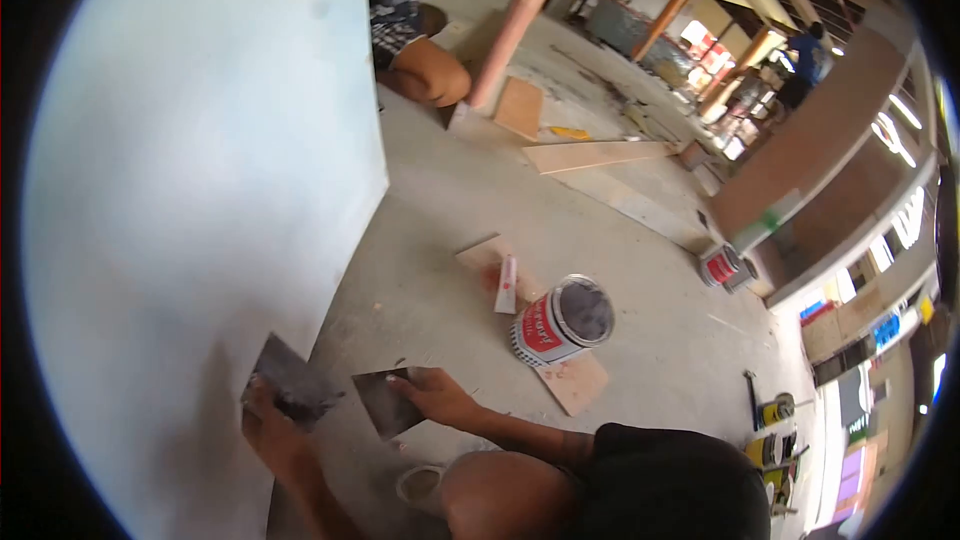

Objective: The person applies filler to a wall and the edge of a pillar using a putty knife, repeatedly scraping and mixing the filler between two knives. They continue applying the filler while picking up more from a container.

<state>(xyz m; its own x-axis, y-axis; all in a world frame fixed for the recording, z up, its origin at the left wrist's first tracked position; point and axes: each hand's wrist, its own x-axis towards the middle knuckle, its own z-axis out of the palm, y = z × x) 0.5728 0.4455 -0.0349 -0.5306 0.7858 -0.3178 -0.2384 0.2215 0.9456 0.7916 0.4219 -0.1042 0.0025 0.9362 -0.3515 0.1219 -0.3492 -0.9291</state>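
Grey-smeared plate (285, 368) | left hand (270, 430) pinching it | right hand (442, 398) pinching dark plate (384, 407)

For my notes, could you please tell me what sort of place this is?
Probably a building interior under renovation, or perhaps a workshop: an open tin of grey paste stands near loose boards on the floor, and the left hand holds a flat blade by a large pale panel.

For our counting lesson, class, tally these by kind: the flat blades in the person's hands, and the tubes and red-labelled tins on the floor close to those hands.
Blades: 2
Tube: 1
Red-labelled tin: 1
Total: 4
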